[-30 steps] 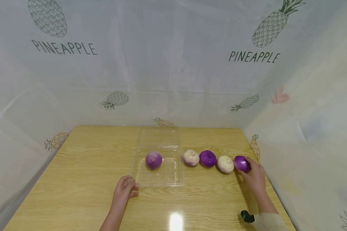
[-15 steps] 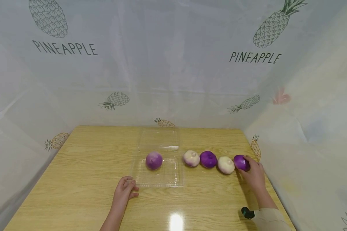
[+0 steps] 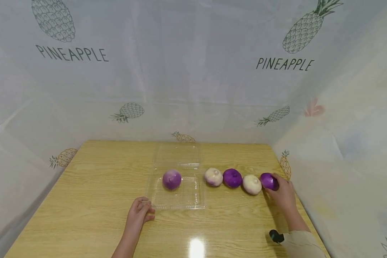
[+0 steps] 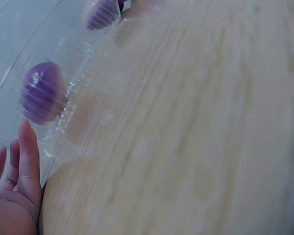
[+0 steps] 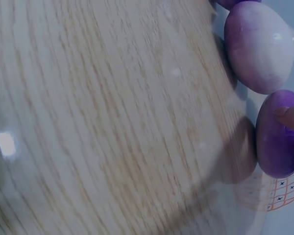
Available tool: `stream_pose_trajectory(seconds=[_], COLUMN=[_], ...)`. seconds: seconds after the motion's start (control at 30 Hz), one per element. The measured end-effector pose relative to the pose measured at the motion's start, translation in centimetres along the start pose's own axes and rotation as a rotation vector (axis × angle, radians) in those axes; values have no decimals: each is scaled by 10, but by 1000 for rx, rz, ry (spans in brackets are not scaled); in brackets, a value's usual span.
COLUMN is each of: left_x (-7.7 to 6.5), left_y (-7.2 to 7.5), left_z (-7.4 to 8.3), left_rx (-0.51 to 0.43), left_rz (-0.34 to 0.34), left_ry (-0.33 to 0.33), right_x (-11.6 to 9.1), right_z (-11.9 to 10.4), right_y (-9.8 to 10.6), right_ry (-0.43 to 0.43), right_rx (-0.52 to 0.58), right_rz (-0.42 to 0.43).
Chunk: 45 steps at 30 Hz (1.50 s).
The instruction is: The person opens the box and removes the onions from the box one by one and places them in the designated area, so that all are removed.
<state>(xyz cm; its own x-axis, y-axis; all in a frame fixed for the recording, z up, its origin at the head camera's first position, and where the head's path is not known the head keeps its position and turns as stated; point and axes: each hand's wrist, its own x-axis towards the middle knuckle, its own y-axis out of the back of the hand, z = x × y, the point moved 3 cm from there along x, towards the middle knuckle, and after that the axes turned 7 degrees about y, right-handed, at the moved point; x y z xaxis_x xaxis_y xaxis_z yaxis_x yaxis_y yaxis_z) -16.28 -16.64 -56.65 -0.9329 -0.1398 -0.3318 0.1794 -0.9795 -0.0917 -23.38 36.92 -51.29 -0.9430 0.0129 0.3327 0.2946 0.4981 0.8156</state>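
Observation:
In the head view my right hand grips a glossy purple onion at the right end of a row. In the right wrist view a fingertip lies on that onion. To its left are a whitish onion, a deep purple one, and another whitish onion. My left hand rests at the near left corner of a clear plastic clamshell box, its fingers fairly straight in the left wrist view. Inside the box sits one light purple onion.
The box's lid lies folded back towards the far edge of the wooden table. A pineapple-print sheet hangs behind and at both sides. A small black object shows by the right sleeve.
The right hand and its purple onion have shifted very slightly to the left and away from me. My left hand and the box stay in place.

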Motion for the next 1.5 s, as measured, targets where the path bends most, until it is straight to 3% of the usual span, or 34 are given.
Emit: stream_pose_trajectory(seconds=[0.17,0.4,0.6,1.03,1.5], left_x=[1,2,2,-1,1], left_y=[1,1,1,1,0], left_z=[-1,0,0,0,-2], left_rx=[-4,-11,-14,2,-13], left_rz=[7,10,11,-12,0], left_ry=[1,2,1,-16,-14], right_x=[1,5,8,8,7], right_z=[-5,-17,-25,-27,-40], right_y=[3,7,0,-13,-17], right_ry=[17,116,176,156,117], right_rx=[2,11,23,3,-44], right_rz=[-1,8,-69,-118,-102])
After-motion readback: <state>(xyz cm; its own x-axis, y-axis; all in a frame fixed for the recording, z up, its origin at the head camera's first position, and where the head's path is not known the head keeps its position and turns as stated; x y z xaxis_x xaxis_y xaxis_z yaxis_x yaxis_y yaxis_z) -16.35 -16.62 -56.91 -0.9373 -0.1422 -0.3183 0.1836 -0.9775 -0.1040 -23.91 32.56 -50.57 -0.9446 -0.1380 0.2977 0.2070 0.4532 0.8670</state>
